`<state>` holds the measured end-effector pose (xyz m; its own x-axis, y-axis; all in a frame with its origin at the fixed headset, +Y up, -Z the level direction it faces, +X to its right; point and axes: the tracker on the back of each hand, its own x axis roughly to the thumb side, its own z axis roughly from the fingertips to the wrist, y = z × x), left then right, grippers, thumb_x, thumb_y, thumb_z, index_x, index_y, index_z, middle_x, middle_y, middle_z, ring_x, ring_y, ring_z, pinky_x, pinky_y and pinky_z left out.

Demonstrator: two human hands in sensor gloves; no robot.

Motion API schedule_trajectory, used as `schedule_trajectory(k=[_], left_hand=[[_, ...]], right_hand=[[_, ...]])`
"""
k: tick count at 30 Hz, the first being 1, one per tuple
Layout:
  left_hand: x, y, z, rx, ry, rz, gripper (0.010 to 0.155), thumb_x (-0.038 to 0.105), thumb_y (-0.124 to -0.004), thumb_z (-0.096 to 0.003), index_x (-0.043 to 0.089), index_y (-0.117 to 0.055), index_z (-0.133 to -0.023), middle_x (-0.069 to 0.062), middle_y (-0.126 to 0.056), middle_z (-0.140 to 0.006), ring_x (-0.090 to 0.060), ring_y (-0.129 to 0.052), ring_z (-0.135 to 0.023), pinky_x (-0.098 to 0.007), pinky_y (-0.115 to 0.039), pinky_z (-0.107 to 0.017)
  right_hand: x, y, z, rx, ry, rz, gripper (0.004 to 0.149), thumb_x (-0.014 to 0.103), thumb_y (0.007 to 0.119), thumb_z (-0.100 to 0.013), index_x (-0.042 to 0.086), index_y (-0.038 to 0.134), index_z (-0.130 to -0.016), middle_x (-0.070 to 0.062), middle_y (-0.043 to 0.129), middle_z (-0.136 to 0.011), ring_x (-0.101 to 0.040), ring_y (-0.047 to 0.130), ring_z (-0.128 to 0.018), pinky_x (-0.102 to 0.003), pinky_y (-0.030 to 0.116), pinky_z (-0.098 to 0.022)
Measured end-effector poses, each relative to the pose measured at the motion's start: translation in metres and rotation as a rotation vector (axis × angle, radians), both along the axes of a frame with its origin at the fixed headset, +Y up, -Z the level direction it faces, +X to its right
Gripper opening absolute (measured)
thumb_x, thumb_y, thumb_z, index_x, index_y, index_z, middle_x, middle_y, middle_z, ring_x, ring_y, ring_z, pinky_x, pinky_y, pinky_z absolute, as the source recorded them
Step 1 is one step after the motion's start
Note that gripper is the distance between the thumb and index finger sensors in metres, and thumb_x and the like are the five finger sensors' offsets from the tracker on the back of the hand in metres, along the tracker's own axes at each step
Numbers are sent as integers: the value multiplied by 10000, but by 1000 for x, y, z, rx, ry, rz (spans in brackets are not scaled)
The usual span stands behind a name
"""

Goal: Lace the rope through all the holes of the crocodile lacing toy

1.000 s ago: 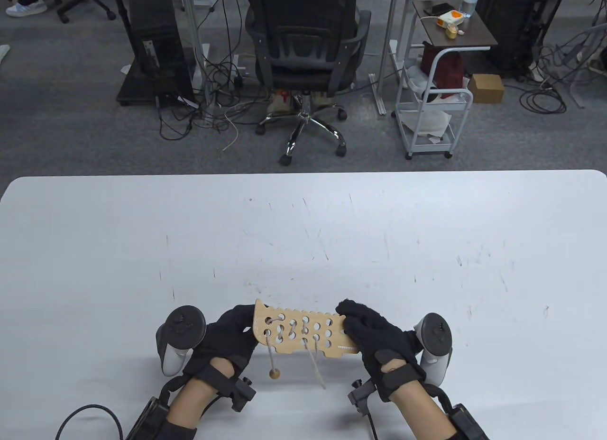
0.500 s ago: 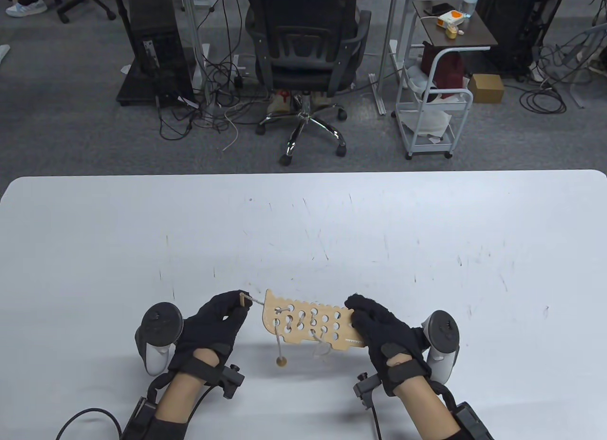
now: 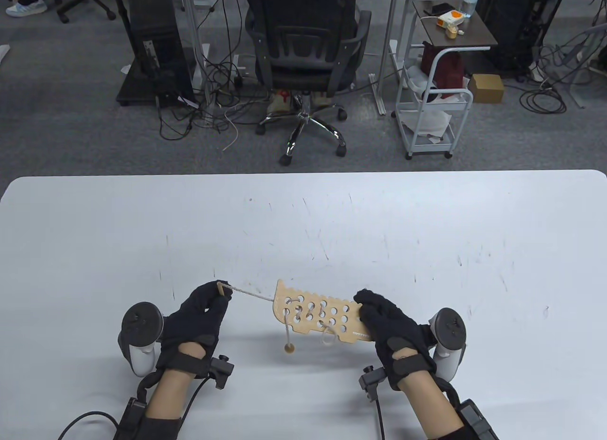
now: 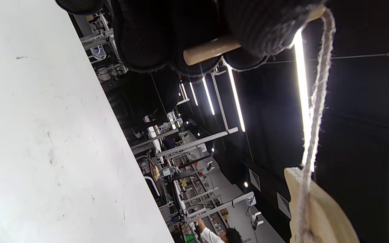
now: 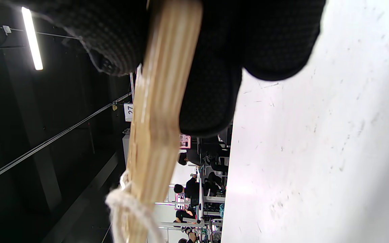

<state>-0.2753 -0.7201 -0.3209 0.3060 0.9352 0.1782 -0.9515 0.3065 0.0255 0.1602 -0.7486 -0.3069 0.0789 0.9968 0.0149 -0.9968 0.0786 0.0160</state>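
- A flat, pale wooden crocodile-shaped lacing board (image 3: 318,313) dotted with round holes is held above the near middle of the white table (image 3: 427,231), its right end hidden inside the black-gloved right hand (image 3: 386,319), whose fingers and thumb pinch the board's edge.
- A cream twisted rope (image 3: 251,294) runs taut from the board's left end to a short wooden needle stick (image 4: 211,50), pinched between the curled fingertips of the black-gloved left hand (image 3: 201,312); most of the stick is covered by the glove.
- A small round wooden bead (image 3: 289,348) hangs on the rope below the board, and a slack loop droops near the board's middle; which holes are laced is hard to make out.
- In the right wrist view, a small sign behind the board reads "27", partly cut off.
- A black mesh office chair (image 3: 303,46) stands beyond the table.
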Motion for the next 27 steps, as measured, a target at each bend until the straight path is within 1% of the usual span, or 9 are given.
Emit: schedule_trajectory(k=[14,19,22,24,27], left_hand=[[-28,-2,-2,-6,108,100,462,431,-777,-431,403,-797,-892,38,-857,-873,-277,-834,-855,-583,-537,-754],[-37,-6,-3,-31,133,179,463,435,-766,-436,408,-785,-897,48,-852,-876,-268,-833,-857,-577,-539,-757],[-43,-6,-2,-22,162,195,462,438,-764,-434,411,-784,-895,55,-848,-877,-261,-833,-858,-574,-540,-758],[-43,-5,-1,10,168,204,461,440,-761,-432,414,-782,-892,61,-844,-876,-256,-833,-858,-572,-539,-759],[-41,-2,0,23,152,238,458,433,-765,-432,403,-794,-888,56,-839,-883,-260,-822,-869,-577,-529,-760]], right_hand=[[18,-7,-8,-36,-73,6,460,305,829,-466,134,779,-890,-87,983,-736,-210,1071,-469,-397,838,-404],[26,-7,-11,-36,-105,16,460,304,829,-467,133,779,-891,-89,983,-737,-212,1069,-471,-401,838,-403],[30,-9,-13,-43,-118,16,460,303,829,-467,133,778,-892,-90,982,-737,-212,1070,-470,-401,837,-404],[30,-10,-14,-47,-117,3,460,301,828,-468,132,777,-893,-91,981,-739,-214,1069,-471,-403,835,-405],[30,-10,-14,-47,-116,7,460,301,829,-468,132,777,-892,-93,975,-744,-215,1070,-469,-403,836,-404]])
